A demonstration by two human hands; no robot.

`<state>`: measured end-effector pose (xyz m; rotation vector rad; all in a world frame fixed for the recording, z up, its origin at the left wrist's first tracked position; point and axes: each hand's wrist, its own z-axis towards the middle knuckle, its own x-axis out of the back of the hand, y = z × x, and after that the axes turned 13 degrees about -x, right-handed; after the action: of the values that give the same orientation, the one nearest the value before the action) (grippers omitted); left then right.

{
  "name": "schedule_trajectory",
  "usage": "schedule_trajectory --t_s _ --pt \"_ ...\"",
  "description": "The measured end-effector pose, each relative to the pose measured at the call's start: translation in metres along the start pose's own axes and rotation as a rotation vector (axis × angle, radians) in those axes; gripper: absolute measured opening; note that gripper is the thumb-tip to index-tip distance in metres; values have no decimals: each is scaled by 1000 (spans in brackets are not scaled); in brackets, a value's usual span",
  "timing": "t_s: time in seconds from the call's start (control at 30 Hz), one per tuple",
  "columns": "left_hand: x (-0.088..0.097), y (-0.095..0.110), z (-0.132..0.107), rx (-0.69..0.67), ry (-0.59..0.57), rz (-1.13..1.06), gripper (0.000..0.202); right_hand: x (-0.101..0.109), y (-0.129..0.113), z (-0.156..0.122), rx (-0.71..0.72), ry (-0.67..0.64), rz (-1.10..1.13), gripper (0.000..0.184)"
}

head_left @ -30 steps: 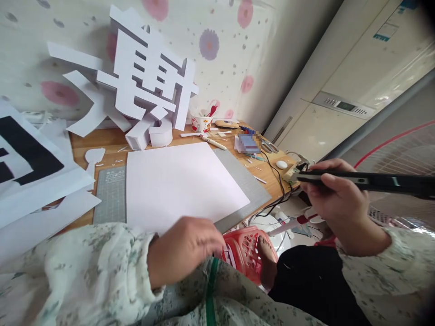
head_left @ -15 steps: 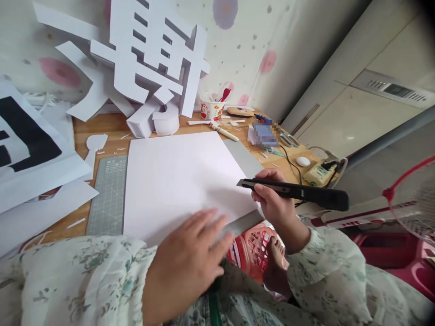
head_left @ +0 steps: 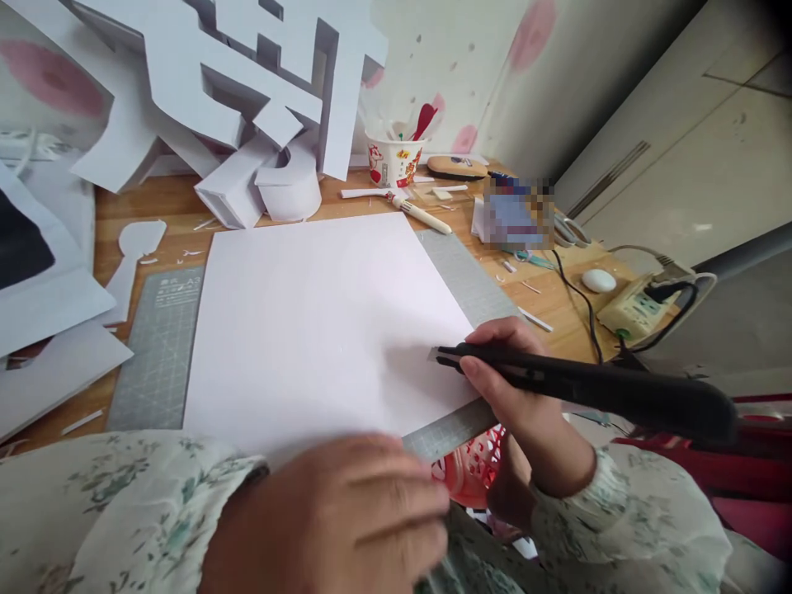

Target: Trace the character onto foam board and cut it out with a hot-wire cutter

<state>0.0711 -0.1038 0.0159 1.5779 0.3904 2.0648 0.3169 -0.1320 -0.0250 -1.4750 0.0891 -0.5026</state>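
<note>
A large white sheet lies on a grey cutting mat on the wooden desk. My right hand is closed round a long black utility knife, whose blade tip sits over the sheet's right edge. My left hand is at the near edge of the desk below the sheet, fingers curled together and blurred; nothing shows in them.
White cut-out letter forms lean against the wall behind the sheet. A paper cup of tools, a pen, scissors, a power strip with cables and a red basket are to the right. Printed sheets lie left.
My right hand has carried the knife from out at the right in to the sheet's right edge. My left hand's fingers went flat, then curled again. The view has moved closer to the desk.
</note>
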Motion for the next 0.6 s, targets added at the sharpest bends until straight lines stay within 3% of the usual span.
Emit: schedule_trajectory --t_s 0.07,0.13,0.37,0.5,0.6 --pt "-3 -5 -2 114 97 259 36 1 -3 -3 21 -15 -85 14" --pt "-7 -9 -2 160 101 432 51 1 -5 -4 26 -29 -142 11" --pt "-7 -9 0 180 35 535 86 3 -12 3 80 -103 -233 12" --pt "-8 -9 -1 178 28 550 84 4 -12 3 102 -125 -249 13" --pt "-10 -11 -2 169 38 579 59 5 -11 3 120 -139 -252 13"
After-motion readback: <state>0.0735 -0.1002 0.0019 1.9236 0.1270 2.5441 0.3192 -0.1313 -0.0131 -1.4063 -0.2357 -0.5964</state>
